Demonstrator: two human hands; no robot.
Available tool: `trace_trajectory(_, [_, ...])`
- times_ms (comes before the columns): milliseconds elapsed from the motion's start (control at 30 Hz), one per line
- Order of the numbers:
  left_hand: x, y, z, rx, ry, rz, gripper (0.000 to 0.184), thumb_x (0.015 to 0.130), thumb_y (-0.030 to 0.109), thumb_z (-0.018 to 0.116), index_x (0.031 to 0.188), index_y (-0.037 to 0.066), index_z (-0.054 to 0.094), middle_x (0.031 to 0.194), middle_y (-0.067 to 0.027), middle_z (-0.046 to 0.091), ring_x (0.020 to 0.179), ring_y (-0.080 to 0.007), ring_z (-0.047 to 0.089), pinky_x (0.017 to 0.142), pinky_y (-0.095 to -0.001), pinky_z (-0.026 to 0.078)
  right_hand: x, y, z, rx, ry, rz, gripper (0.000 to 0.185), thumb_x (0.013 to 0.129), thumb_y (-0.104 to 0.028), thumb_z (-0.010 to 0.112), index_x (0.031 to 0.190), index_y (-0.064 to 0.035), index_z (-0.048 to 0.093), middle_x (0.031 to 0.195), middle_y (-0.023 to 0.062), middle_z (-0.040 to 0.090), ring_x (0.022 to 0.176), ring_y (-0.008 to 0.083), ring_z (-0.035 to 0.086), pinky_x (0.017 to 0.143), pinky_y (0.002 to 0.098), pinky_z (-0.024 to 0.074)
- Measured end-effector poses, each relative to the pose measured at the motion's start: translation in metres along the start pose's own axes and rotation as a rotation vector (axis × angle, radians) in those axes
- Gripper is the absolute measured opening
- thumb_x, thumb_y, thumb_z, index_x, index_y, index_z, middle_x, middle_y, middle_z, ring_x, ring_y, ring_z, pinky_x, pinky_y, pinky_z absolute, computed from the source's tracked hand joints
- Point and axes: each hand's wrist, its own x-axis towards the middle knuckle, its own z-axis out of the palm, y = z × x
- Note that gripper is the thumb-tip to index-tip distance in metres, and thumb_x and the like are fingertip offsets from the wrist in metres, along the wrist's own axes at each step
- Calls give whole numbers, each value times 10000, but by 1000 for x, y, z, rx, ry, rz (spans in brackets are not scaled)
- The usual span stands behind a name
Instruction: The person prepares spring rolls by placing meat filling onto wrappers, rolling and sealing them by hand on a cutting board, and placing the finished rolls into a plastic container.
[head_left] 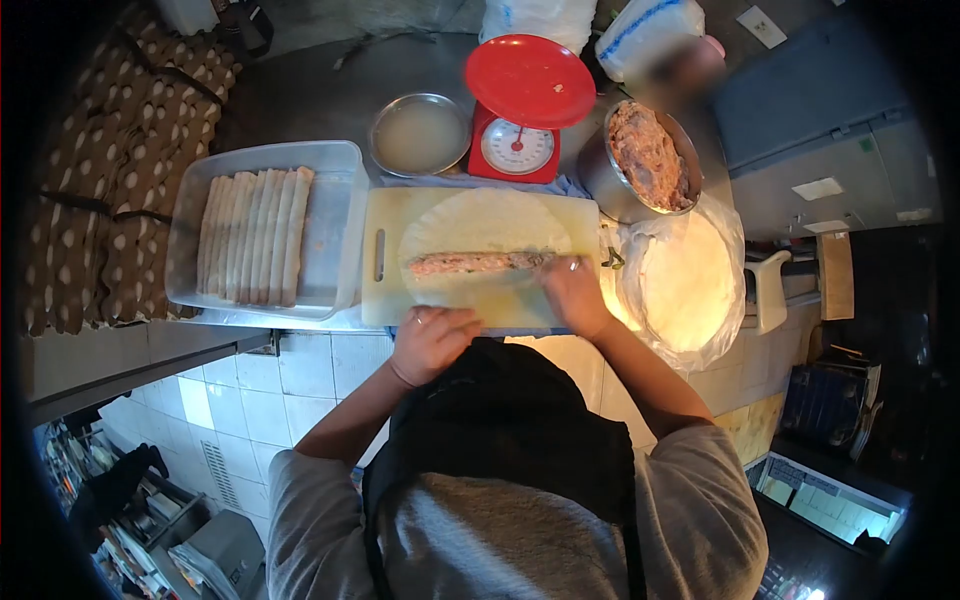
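On a pale cutting board lies a thin round wrapper. A long strip of minced meat filling runs across it from left to right. My right hand is at the strip's right end, its fingers closed together against the meat. At the board's near edge, my left hand rests by the wrapper's near side with fingers stretched to the right. Whether those fingertips touch the wrapper is hard to see.
Left of the board stands a plastic tub with several rolls. Behind are a metal bowl of cloudy liquid and a red scale. To the right are a pot of minced meat and stacked wrappers in plastic. Egg trays stand far left.
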Motion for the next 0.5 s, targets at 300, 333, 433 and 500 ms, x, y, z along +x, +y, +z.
trace_trajectory(300, [41, -20, 56, 154, -88, -94, 480, 774, 102, 614, 1248, 63, 553, 1285, -91, 537, 1188, -283, 492, 1009, -436, 392, 50, 34, 24, 220, 86, 342, 134, 804, -68, 619, 921, -80, 556, 850, 76, 629, 808, 292, 599, 725, 417, 422])
trace_trajectory(333, [42, -25, 61, 201, -83, -114, 474, 779, 105, 616, 1247, 61, 554, 1284, -91, 538, 1189, -282, 491, 1013, -439, 388, 48, 35, 24, 216, 58, 368, 135, 799, -81, 624, 916, -84, 558, 862, 78, 624, 829, 290, 599, 726, 419, 425])
trace_trajectory(433, [41, -35, 65, 149, -93, -131, 470, 789, 125, 629, 1249, 67, 552, 1252, -93, 551, 1156, -277, 506, 996, -431, 400, 46, 32, 18, -141, 61, 247, 173, 785, -131, 627, 948, -90, 587, 898, 80, 601, 909, 285, 594, 736, 412, 436])
trace_trajectory(500, [42, -38, 65, 139, -110, -166, 472, 786, 155, 650, 1241, 70, 556, 1223, -88, 561, 1124, -274, 521, 971, -424, 415, 45, 19, 9, 59, 23, 72, 206, 783, -155, 611, 978, -86, 609, 924, 81, 584, 943, 284, 583, 755, 404, 443])
